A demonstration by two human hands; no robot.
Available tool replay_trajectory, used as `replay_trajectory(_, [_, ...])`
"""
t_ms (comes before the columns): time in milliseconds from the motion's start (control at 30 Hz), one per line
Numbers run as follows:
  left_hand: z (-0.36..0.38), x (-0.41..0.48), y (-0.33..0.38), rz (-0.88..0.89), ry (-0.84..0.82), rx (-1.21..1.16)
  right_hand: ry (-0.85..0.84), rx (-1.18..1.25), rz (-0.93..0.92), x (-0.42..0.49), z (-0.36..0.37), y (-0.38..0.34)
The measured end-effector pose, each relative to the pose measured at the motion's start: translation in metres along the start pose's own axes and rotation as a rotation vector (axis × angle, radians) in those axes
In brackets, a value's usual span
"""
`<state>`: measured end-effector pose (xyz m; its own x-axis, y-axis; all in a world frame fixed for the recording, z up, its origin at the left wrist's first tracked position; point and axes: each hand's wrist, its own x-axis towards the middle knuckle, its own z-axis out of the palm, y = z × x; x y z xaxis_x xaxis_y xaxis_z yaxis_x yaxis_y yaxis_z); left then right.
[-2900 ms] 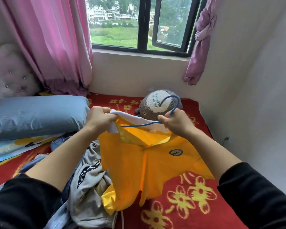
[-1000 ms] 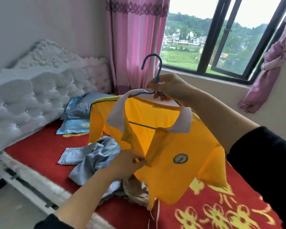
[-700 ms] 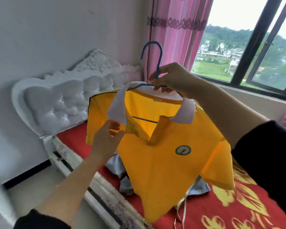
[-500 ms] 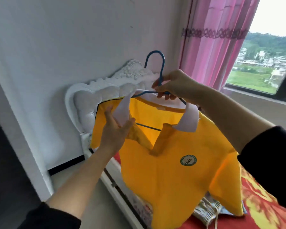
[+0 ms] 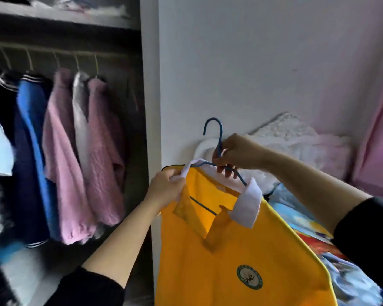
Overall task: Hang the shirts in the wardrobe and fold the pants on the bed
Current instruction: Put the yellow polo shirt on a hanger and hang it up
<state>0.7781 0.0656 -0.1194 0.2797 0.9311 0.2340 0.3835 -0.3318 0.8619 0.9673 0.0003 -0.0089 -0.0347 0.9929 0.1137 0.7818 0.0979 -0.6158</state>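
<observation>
Head view shows the yellow shirt (image 5: 230,261) on a blue hanger (image 5: 218,140), held low and to the right of the wardrobe (image 5: 75,18) rail (image 5: 53,50), outside the white panel (image 5: 149,96) that closes the rail's right end. The right hand (image 5: 237,153) has its fingers curled round the hanger's neck just under the hook; the left hand (image 5: 166,191) pinches the collar (image 5: 248,206) tip and shoulder cloth on the side nearer the rail. The placket hangs open, so the neck is wide; if the left hand lets go before that shoulder sits squarely on the wire, the shirt will likely slide off on the way up to the rail. The hook has to pass round the panel edge, and a swinging hem or sleeve could catch there. Pink sweaters (image 5: 71,151) crowd the stretch below the rail, leaving only a narrow gap at its right end; a hook aimed too far left could snag a sweater or miss the rail, which is blurred and dim in this view.
</observation>
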Motion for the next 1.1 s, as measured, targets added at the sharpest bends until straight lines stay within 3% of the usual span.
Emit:
replay_trajectory(167, [-0.070, 0.043, -0.026, -0.052, 0.080, 0.075, -0.070, -0.019, -0.086, 0.074, 0.033, -0.045])
replay_trajectory(400, [-0.142, 0.114, -0.064, 0.028, 0.206, 0.086, 0.062, -0.097, -0.225, 0.175, 0.063, -0.110])
replay_trajectory(600, [-0.183, 0.176, -0.089, 0.087, 0.188, 0.123, 0.243, -0.183, -0.248, 0.259, 0.095, -0.146])
replay_trajectory(833, [-0.256, 0.272, -0.099, 0.362, 0.313, 0.722, 0.331, -0.142, -0.179, 0.348, 0.118, -0.177])
replay_trajectory(933, [-0.284, 0.313, -0.101, 0.456, 0.304, 0.873, 0.365, -0.118, -0.140, 0.381, 0.122, -0.188])
replay_trajectory(1100, [-0.320, 0.373, -0.104, 0.460, 0.204, 0.991, 0.485, -0.050, -0.105, 0.434, 0.113, -0.209])
